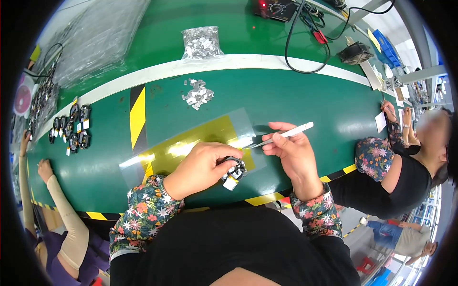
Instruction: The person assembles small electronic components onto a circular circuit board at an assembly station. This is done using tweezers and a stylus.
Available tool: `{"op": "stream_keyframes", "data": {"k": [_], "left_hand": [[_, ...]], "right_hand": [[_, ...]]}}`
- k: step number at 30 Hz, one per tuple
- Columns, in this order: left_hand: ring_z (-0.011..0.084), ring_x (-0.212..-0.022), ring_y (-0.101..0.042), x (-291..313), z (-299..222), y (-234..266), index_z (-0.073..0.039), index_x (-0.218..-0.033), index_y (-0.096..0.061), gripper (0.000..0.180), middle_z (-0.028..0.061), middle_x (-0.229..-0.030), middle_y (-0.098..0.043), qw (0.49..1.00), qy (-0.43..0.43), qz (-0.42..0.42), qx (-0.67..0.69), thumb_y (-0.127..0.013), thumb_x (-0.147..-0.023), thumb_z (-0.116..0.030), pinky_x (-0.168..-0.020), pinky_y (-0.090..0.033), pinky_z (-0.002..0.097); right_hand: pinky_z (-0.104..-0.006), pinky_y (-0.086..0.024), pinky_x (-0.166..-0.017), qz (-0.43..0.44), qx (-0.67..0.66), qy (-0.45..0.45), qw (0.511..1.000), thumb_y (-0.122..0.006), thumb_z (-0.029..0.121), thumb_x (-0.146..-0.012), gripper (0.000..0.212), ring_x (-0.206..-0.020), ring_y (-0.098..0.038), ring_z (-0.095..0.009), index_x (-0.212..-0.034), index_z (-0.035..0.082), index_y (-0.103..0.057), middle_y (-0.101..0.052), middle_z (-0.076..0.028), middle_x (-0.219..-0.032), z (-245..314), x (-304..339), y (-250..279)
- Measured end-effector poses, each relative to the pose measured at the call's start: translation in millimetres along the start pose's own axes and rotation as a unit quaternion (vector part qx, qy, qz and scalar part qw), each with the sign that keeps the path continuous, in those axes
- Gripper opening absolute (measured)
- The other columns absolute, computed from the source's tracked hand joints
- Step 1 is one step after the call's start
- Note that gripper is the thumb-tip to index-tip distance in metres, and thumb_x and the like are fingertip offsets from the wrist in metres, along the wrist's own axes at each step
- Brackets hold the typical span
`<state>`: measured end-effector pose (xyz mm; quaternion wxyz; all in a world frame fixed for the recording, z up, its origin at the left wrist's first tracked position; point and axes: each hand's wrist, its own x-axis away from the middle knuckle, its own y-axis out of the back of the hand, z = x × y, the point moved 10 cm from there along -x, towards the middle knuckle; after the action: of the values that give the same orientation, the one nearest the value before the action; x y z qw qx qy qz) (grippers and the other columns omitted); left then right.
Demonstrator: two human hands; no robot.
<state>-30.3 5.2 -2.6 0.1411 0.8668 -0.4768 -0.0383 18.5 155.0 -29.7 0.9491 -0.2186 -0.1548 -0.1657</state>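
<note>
My left hand (198, 164) is closed round a small black round electronic assembly (237, 168), which has a white-labelled piece (231, 183) hanging at its lower edge. Pale tweezers (291, 132) are held between the thumb and fingers of my right hand (296, 159). Their dark tips point left, just above and right of the assembly, over the edge of a yellow film sheet (210, 133). I cannot make out whether the tips grip anything. This film lies on a larger clear sheet (242, 121) on the green table, partly under my left hand.
Small grey-white pieces (198, 94) lie heaped beyond the film, with a clear bag (202, 42) of similar pieces farther back. Several black assemblies (71, 126) stand at the left. A black control box (275, 8) with cables is at the back. Co-workers sit on both sides.
</note>
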Motion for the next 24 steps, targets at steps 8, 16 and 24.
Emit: {"op": "stream_keyframes", "data": {"k": [8,16,24], "left_hand": [[0.0092,-0.075,-0.059,3.9,13.5,0.9,0.002,-0.098,-0.061,0.015,0.0071,-0.088,-0.064,0.991,0.039,-0.012,0.125,-0.057,-0.084,0.001,-0.065,-0.048,0.023],[0.0044,-0.069,-0.056,4.1,11.3,20.6,0.003,-0.102,-0.059,0.017,0.003,-0.083,-0.062,0.977,0.006,-0.077,0.2,-0.055,-0.085,0.001,-0.056,-0.046,0.02],[0.0019,-0.06,-0.052,4.3,18.8,28.4,0.001,-0.102,-0.059,0.018,0.002,-0.08,-0.062,0.983,0.008,-0.095,0.155,-0.056,-0.085,-0.002,-0.048,-0.04,0.0184]], "right_hand": [[-0.0319,-0.048,-0.077,0.074,-0.064,0.232,0.968,-0.054,0.007,-0.086,0.008,-0.084,-0.057,-0.019,-0.092,0.002,-0.054,-0.058,-0.011,-0.087,87.5,-24.8,-46.5],[-0.0275,-0.042,-0.059,0.127,0.488,0.384,0.774,-0.057,0.002,-0.078,0.01,-0.063,-0.053,-0.016,-0.086,0.001,-0.063,-0.057,-0.007,-0.075,71.0,-84.9,-147.5],[-0.0402,-0.046,-0.067,0.202,0.62,0.394,0.648,-0.062,0.003,-0.068,0.014,-0.072,-0.057,-0.035,-0.082,0.004,-0.063,-0.057,-0.015,-0.077,31.6,-117.7,-202.5]]}}
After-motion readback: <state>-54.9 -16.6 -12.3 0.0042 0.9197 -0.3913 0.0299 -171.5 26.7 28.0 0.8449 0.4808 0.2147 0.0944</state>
